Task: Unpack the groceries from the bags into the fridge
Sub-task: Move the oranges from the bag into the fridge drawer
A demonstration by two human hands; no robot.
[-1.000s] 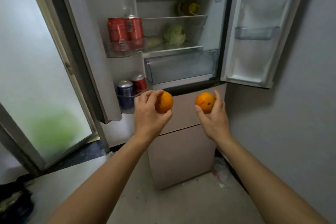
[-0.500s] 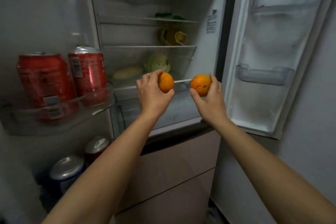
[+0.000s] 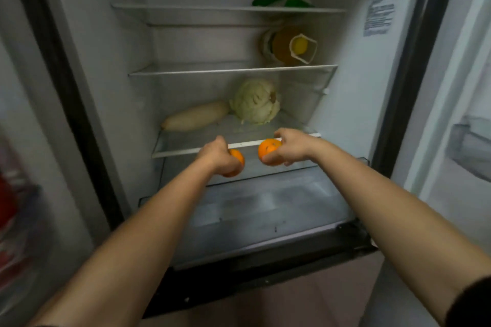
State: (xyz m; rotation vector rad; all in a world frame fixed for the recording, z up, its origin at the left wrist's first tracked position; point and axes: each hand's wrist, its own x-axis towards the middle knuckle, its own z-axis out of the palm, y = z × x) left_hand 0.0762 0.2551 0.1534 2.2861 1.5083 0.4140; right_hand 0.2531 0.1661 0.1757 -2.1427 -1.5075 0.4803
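The fridge (image 3: 119,87) is open; its lowest shelf (image 3: 186,152), cabbage (image 3: 255,101) and radish (image 3: 195,115) at the back, lies just ahead of both hands. The left hand (image 3: 215,154) has its fingers curled round an orange (image 3: 237,160), the right hand (image 3: 289,143) round a second orange (image 3: 268,150), the right seemingly nearer the shelf rim.

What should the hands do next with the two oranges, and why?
Probably reach a little further and set both on the bare front of the lowest shelf. The left hand grips the left orange, the right hand the right orange, both at that shelf's edge; the cabbage and white radish lie farther back.
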